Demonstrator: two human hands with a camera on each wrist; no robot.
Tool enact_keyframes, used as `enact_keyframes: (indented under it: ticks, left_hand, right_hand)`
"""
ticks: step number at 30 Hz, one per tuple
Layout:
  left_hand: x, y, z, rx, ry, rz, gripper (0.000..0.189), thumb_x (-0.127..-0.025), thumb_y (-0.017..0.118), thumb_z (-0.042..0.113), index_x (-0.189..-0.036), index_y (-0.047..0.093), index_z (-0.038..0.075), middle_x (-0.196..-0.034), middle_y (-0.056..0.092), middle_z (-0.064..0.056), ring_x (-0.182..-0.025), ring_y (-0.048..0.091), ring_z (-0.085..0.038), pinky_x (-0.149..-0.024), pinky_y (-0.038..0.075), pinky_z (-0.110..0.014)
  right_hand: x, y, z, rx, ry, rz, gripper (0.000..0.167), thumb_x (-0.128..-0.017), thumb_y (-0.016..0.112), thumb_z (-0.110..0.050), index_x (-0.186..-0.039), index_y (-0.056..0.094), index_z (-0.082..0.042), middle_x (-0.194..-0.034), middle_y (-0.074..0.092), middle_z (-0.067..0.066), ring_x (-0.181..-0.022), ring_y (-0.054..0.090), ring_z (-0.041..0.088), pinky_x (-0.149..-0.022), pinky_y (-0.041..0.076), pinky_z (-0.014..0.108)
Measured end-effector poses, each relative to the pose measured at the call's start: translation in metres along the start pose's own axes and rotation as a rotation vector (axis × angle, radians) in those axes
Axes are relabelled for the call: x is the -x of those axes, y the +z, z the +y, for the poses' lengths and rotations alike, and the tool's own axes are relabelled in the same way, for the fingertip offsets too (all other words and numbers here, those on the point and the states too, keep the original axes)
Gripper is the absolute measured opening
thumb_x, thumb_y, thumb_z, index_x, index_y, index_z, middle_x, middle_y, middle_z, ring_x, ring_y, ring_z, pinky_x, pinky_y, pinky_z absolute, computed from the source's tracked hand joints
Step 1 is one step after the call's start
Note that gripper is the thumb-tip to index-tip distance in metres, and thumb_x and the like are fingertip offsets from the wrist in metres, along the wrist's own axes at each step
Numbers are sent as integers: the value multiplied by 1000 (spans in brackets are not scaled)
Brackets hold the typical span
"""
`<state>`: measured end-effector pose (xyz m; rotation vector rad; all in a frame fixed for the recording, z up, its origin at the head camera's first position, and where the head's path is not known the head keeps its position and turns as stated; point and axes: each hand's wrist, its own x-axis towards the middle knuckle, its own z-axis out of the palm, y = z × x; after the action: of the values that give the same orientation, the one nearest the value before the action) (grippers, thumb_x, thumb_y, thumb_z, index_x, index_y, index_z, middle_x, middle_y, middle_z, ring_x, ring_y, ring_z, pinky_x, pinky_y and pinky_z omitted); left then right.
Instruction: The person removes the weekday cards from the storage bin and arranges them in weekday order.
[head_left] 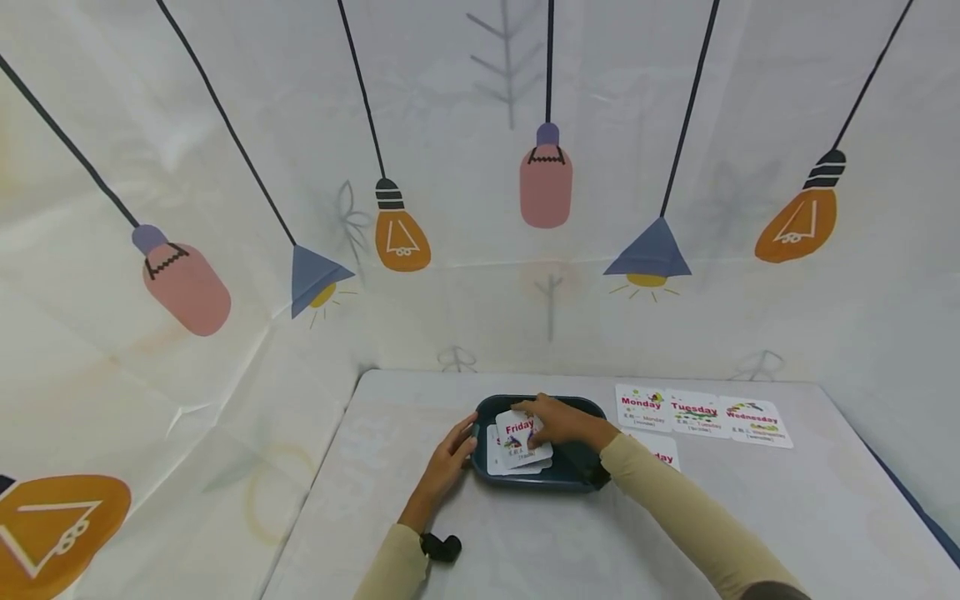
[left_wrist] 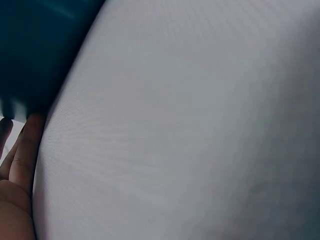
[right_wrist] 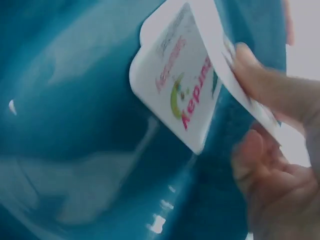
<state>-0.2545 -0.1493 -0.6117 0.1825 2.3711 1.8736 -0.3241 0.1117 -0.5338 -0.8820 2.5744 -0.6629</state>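
My right hand (head_left: 558, 419) pinches a white "Friday" card (head_left: 517, 435) between thumb and fingers, tilted up over the dark teal tray (head_left: 517, 482). In the right wrist view the lifted card (right_wrist: 220, 50) shows edge-on, and a card ending in "urday" (right_wrist: 165, 85) lies beneath it on the tray floor. At the tray's left end my left hand (head_left: 444, 467) rests its fingertips against the outer wall. The left wrist view has those fairly straight fingers (left_wrist: 25, 155) at the tray's side.
"Monday" (head_left: 643, 408), "Tuesday" (head_left: 697, 414) and "Wednesday" (head_left: 754, 422) cards lie in a row right of the tray on the white table (head_left: 525, 542). Below "Monday" another card (head_left: 663, 448) is partly covered by the right sleeve. A lamp-patterned cloth (head_left: 465, 308) hangs behind.
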Motion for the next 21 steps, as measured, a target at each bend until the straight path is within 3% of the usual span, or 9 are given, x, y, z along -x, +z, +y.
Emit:
enact_keyframes:
  ticks: [6, 11, 15, 21]
  left_hand:
    - [-1, -1, -1, 21, -23, -4, 48, -105, 50, 27, -153, 41, 29, -162, 36, -7, -146, 39, -35, -98, 53, -46]
    - [1, 0, 1, 39, -14, -2, 49, -106, 50, 26, -153, 41, 28, -162, 35, -9, -146, 39, -35, -97, 53, -48]
    - [1, 0, 1, 24, -7, 2, 48, -105, 51, 27, -152, 42, 29, -161, 37, -8, -145, 40, -35, -97, 53, -46]
    - [1, 0, 1, 19, -10, 2, 47, -105, 50, 27, -151, 43, 30, -162, 36, -7, -146, 38, -35, -97, 53, -44]
  right_hand:
    - [11, -3, 8, -183, -23, 90, 57, -89, 75, -20, -142, 56, -9, -118, 64, 8, -88, 57, 12, -73, 49, 26]
    - [20, -3, 16, -300, -51, 162, 55, -91, 73, -24, -141, 56, -6, -127, 65, 14, -97, 65, 15, -78, 52, 26]
    - [28, -5, 20, -420, -49, 189, 58, -92, 73, -26, -143, 54, -7, -134, 61, 17, -104, 66, 21, -82, 54, 27]
    - [46, -6, 25, -564, -23, 205, 59, -93, 71, -29, -146, 52, -11, -139, 58, 18, -100, 67, 19, -78, 55, 24]
